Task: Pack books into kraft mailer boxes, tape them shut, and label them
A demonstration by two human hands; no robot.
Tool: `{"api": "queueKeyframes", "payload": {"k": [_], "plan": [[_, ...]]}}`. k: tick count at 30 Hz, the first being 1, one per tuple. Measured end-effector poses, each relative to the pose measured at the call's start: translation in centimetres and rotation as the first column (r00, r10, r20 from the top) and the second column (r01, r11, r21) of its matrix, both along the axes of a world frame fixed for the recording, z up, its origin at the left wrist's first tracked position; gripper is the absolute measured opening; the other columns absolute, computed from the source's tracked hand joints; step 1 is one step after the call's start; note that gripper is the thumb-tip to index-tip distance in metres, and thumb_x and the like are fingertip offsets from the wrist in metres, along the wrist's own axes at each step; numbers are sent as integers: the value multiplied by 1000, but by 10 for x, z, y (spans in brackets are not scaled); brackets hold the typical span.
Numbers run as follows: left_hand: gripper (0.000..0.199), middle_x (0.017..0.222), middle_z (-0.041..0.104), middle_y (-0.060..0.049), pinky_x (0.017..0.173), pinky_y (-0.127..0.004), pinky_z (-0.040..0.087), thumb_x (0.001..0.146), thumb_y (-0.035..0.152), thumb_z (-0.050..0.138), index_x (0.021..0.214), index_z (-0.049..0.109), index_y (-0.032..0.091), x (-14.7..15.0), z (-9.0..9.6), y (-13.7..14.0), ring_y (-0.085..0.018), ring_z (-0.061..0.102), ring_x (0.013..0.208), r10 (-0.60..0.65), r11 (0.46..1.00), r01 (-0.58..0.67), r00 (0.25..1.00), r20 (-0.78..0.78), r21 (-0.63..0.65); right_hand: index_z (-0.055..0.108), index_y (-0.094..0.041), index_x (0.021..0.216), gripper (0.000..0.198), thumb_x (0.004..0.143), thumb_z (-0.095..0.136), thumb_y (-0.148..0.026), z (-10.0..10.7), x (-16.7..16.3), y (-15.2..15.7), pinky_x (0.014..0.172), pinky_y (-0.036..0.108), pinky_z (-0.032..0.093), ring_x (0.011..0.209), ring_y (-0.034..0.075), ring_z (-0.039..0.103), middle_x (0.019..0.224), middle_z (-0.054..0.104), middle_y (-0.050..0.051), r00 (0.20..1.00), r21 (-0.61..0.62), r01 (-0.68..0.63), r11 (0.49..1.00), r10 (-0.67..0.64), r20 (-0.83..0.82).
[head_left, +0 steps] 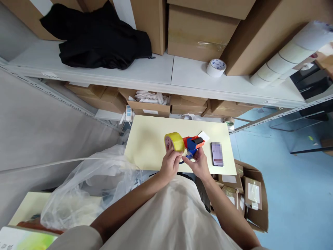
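A roll of yellow packing tape [178,141] is gripped by my left hand [170,160], whose fingers reach to the roll's core. My right hand [199,163] is closed around the lower part of a red and blue tape dispenser [194,143] with a black roller on top. Roll and dispenser are side by side above the cream table [145,146]; whether the roll is mounted on the dispenser I cannot tell. The fingertips of both hands come close together just below them. To the right, a phone [216,154] and a small white card [204,135] lie on the table.
Above the table runs a grey shelf [156,74] with a black garment [101,38], cardboard boxes [200,34] and white rolls [216,68]. A plastic bag [85,187] hangs at the left. An open carton [260,208] holding small boxes stands at the lower right.
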State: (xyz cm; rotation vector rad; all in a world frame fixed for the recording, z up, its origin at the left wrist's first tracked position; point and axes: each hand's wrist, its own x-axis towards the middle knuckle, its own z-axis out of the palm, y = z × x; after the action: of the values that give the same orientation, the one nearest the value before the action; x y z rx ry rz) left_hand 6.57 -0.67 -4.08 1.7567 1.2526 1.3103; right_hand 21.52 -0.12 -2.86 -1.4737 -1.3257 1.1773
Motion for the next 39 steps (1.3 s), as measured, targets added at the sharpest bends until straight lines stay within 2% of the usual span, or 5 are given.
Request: {"api": "queueKeyframes", "payload": {"k": [16,21,25,32,39], "plan": [[24,97,45,-8,90,-39,43,92,29,42,89,64,21,-2,21,21,-22,46,100,-145,957,64,950,-277,-281,50,-22,104,47,66,74,-36,-16,14,0,67,30,51,68,13,54,79,59,-1,991,-81,-49,996,39,-126],[29,98,55,-7,88,-43,41,90,28,42,105,67,31,-17,38,34,-24,51,102,-367,849,78,800,-475,-523,51,-22,103,47,65,73,-38,-25,19,0,63,31,49,66,14,53,78,60,-2,995,-207,-61,977,43,-87],[30,102,54,-6,94,-44,39,80,18,51,100,71,31,-28,44,43,-24,51,104,-416,882,164,709,-570,-441,53,-22,105,47,64,74,-34,-25,23,3,70,32,49,77,17,58,84,64,0,961,-275,-171,946,99,-257],[31,120,50,-8,101,-32,41,78,14,51,103,68,22,-45,33,37,-20,52,114,-537,843,495,803,-259,-212,56,-20,108,44,66,65,-29,-17,30,6,59,26,42,75,16,57,87,65,3,875,-277,-385,880,253,-412],[17,97,64,-6,81,-29,48,70,24,63,86,67,19,-39,20,19,-19,62,90,-489,791,420,871,-46,-444,56,-19,105,41,65,63,-24,-14,24,-2,58,25,43,69,14,54,76,61,-1,929,-310,-351,884,287,-234]]}}
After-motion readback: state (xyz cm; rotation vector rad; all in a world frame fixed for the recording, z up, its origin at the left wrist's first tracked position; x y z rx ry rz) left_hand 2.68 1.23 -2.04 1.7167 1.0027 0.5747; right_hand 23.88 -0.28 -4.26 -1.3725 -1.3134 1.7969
